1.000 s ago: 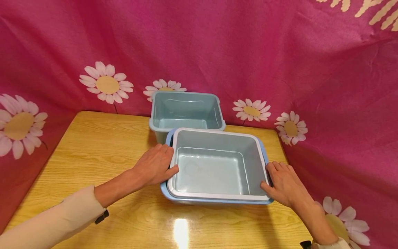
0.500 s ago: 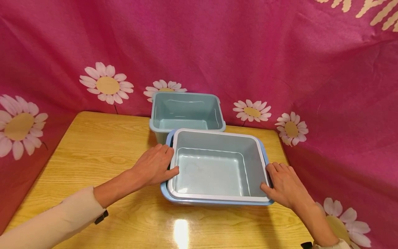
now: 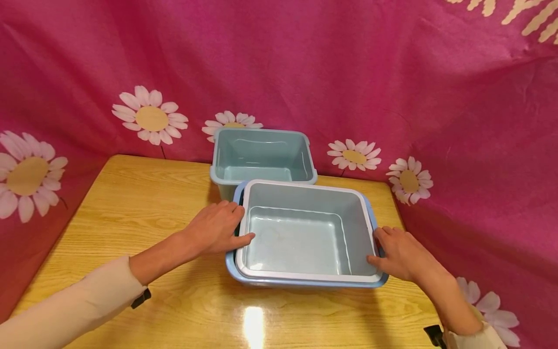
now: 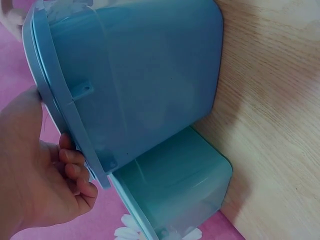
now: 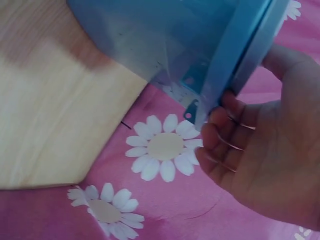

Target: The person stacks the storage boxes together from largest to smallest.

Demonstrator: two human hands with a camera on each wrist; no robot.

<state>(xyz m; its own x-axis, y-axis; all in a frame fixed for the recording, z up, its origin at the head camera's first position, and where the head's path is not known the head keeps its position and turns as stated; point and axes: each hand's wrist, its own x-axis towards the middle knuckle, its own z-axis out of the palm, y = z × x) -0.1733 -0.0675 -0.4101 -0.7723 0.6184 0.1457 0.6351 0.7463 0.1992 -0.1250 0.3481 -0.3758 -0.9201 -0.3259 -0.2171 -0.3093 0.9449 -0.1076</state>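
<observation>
A grey plastic bin (image 3: 296,242) with a pale rim sits nested inside a blue bin (image 3: 305,284), whose rim shows around it in the head view. My left hand (image 3: 218,227) holds the grey bin's left end, thumb over the rim. Curled fingers (image 4: 75,165) of that hand lie by the rims in the left wrist view. At the right end, my right hand (image 3: 403,254) holds the rim with its thumb on the inner side. Its curled fingers (image 5: 217,132) touch the rim edges in the right wrist view. The grey bin's outer walls are hidden.
Behind the nested pair stands a blue-green bin (image 3: 261,155), partly covered by them. All stand on a wooden table (image 3: 161,194). A pink cloth (image 3: 279,63) with printed daisies hangs close along the back and sides.
Both hands keep their places at the two ends, with slight shifts of thumbs and fingers. My right wrist has turned a little and shifted slightly to the right. The bins stay practically still.
</observation>
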